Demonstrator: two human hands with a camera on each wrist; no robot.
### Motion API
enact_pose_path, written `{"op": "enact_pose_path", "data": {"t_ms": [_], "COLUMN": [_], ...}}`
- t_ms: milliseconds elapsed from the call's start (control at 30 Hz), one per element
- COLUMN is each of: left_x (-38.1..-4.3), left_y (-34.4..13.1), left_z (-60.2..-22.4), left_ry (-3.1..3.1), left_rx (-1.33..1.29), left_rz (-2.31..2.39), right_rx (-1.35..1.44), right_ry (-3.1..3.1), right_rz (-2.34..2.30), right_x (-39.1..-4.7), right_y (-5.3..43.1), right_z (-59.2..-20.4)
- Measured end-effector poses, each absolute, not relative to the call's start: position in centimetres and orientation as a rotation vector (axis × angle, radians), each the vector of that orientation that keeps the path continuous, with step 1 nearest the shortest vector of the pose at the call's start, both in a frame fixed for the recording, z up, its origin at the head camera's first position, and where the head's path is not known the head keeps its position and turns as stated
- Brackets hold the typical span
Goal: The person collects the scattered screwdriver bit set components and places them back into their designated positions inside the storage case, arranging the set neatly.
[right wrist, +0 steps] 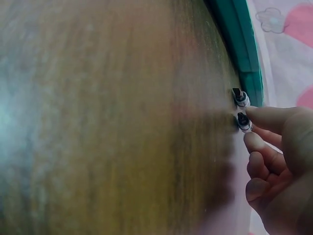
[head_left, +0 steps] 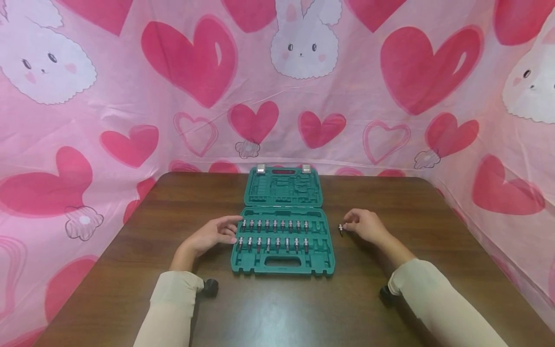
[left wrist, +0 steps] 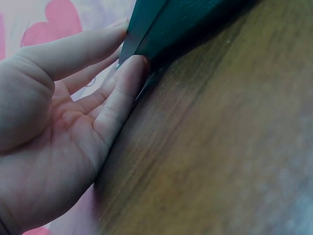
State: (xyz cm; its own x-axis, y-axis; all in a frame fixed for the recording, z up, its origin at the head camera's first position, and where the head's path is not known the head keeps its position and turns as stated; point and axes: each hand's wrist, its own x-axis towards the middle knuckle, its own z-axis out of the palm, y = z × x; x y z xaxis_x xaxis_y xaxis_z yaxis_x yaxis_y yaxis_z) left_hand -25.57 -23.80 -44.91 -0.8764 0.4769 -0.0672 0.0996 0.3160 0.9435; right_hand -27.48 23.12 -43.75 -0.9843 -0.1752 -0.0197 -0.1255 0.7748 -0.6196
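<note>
A green plastic case (head_left: pixel 256 264) lies unfolded on the table. Two rows of silver bit sockets with dark tips stand in its lower half; at the right end of each row are vacant slots. My left hand (head_left: pixel 208 236) rests against the case's left side, thumb and fingers fairly straight, fingertips touching the edge (left wrist: pixel 142 34). To the right of the case, my right hand (head_left: pixel 366 225) pinches a bit socket (right wrist: pixel 244 122) between thumb and fingertip, close over the table. Right beside it in the right wrist view is a second bit socket (right wrist: pixel 241 97).
The case lid (head_left: pixel 284 193), with two metal latches (head_left: pixel 260 169), lies back toward the far table edge. Brown wooden table (head_left: pixel 277 313) spreads around the case. Pink curtain (head_left: pixel 260 86) with hearts and rabbits hangs behind and at both sides.
</note>
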Motion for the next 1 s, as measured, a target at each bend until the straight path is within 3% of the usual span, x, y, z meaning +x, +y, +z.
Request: {"op": "enact_pose_path", "data": {"t_ms": [1000], "left_x": [-25.56], "left_y": [-23.85], "left_z": [-45.03], "left_ry": [2.23], "left_rx": [0.513], "left_rz": [1.601], "right_rx": [-0.243], "right_ry": [2.983], "right_rz": [-1.044], "right_x": [-26.8], "right_y": [22.33], "right_z": [-44.2]}}
